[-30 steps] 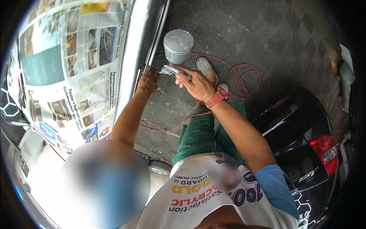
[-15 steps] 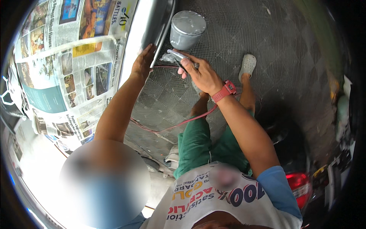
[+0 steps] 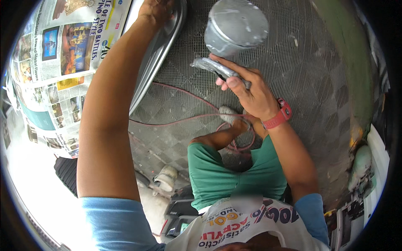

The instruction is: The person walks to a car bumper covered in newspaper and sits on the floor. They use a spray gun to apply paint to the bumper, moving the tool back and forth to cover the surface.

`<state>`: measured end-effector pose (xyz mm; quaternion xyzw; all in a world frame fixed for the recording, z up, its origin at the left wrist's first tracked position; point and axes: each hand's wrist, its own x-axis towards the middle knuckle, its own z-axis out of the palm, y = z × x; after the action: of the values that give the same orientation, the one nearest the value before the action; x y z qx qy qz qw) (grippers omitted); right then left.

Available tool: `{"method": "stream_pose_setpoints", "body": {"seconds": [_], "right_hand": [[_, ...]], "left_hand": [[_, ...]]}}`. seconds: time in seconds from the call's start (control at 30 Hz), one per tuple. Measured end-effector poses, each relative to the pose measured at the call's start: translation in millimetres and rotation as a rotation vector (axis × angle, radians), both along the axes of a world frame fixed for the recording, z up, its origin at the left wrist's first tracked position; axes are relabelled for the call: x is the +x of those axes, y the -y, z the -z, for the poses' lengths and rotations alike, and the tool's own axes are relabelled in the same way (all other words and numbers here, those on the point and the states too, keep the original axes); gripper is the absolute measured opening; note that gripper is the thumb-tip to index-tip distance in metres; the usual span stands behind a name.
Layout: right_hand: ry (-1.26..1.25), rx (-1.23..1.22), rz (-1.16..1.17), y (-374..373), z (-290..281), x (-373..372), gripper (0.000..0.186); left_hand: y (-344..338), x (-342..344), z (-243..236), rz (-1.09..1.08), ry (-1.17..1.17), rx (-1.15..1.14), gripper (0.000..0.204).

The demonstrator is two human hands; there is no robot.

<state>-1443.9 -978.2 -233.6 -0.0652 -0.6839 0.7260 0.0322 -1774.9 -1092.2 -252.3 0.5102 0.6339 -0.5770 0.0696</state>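
My right hand (image 3: pixel 255 94) is closed around a flat spreader (image 3: pixel 215 67) smeared with shiny grey paste, its far end pointing left. Just beyond it stands a round grey can (image 3: pixel 238 25) with paste streaked over its lid and side. At the top edge, my left hand (image 3: pixel 155 11) lies against a silver vehicle panel (image 3: pixel 167 50), fingers stretched out and partly cut off by the picture's edge. The hand holds nothing that I can see.
Newspaper sheets (image 3: pixel 54 46) cover the vehicle surface at left. A red hose (image 3: pixel 180 117) crosses the dark textured floor mat (image 3: pixel 314 79) and coils by my foot. A whitish bucket (image 3: pixel 166 178) stands below. A green rounded object (image 3: pixel 361 167) is at far right.
My left hand has slid farther along the panel, up to the picture's top edge. I have lowered toward the floor with knees bent; the can appears larger and closer. The spreader stays in my right hand.
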Motion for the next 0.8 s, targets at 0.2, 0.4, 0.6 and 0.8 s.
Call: {"method": "stream_pose_setpoints", "body": {"seconds": [0.2,0.4,0.6,0.8], "right_hand": [[-0.088,-0.111,-0.023,-14,33,-23,0.068],[-0.251,-0.127,-0.154,16,73,-44,0.074],[-0.322,-0.197,-0.254,57,91,-41,0.073],[-0.285,-0.269,-0.232,78,80,-12,0.072]], "left_hand": [[78,48,54,0.233,-0.152,-0.049,0.075],[223,106,68,0.134,-0.187,-0.011,0.086],[402,161,74,-0.123,-0.138,0.087,0.084],[435,212,69,-0.440,-0.276,0.735,0.079]]}}
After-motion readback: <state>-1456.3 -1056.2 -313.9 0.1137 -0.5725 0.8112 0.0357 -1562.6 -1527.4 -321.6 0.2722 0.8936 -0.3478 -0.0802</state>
